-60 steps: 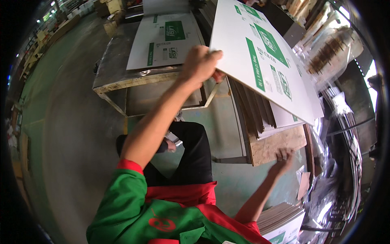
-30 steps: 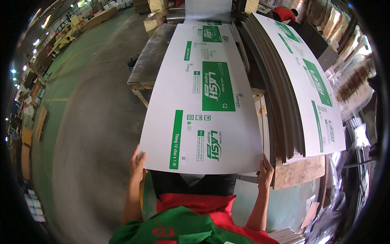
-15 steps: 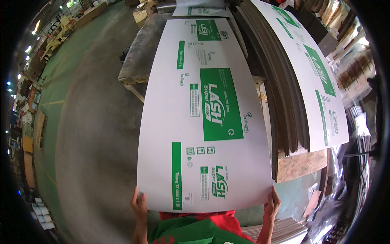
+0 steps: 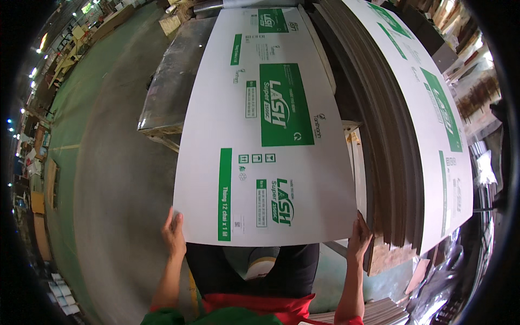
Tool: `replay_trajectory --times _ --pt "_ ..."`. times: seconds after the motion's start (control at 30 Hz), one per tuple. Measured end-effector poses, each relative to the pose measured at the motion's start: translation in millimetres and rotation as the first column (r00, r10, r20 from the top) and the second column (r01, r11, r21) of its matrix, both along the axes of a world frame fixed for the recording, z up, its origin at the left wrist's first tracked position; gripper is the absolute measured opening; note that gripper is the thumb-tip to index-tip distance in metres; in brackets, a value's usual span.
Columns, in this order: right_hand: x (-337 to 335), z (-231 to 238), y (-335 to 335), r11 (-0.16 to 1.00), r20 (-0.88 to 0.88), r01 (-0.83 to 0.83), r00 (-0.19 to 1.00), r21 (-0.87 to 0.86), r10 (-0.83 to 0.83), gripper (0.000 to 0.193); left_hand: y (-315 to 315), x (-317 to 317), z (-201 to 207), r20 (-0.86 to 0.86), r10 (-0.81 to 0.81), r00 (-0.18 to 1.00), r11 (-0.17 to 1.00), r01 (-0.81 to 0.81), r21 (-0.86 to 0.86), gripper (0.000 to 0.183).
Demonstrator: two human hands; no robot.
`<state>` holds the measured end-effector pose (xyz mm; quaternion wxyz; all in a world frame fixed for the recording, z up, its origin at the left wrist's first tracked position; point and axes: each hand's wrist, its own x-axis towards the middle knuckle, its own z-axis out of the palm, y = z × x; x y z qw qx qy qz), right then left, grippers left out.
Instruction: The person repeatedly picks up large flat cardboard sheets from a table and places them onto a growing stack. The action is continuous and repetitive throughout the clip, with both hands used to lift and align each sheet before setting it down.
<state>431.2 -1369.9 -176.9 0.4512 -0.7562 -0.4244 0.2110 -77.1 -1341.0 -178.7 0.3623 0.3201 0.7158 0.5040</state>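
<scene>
A long white cardboard sheet (image 4: pixel 200 179) with green printing stretches away from me, its far end over a grey metal-topped table (image 4: pixel 172 81). At its near left corner, my left hand (image 4: pixel 174 234) grips the edge, thumb on top. My right hand (image 4: pixel 359 237) is closed on the near right corner the same way. Fingers under the sheet are hidden. The near edge hangs above my lap, held roughly level between both hands.
Close on the right stands a tall stack of cardboard sheets (image 4: pixel 398 157), printed white on top, on a wooden pallet (image 4: pixel 387 260). More stacked cardboard (image 4: pixel 374 315) lies low at the front right. A metal roller (image 4: pixel 208 6) is beyond the table. Grey floor (image 4: pixel 114 162) extends on the left.
Both hands have moved forward, pushing the sheet farther away over the table. My legs and a shoe now show below its near edge.
</scene>
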Motion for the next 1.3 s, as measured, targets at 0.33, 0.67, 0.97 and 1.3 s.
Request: replay_trajectory --times 0.33,0.67,0.97,1.3 --pt "-1 -26 157 0.995 -0.383 0.036 0.924 0.092 0.002 0.038 154 -7 -43 -0.036 -0.052 0.998 0.998 0.053 0.028 0.061" --pt "157 174 47 0.983 0.766 -0.177 0.626 -0.041 0.145 0.041 154 56 -5 -0.421 -0.505 0.753 0.83 0.558 0.003 0.048" --pt "124 98 33 0.982 0.567 0.088 0.824 -0.169 0.023 0.066 53 400 86 0.781 -0.622 0.053 0.486 0.809 0.332 0.05" --pt "224 147 -51 0.813 0.396 0.303 0.754 0.498 -0.524 0.044 60 434 170 -0.139 -0.712 0.688 0.648 0.721 0.245 0.043"
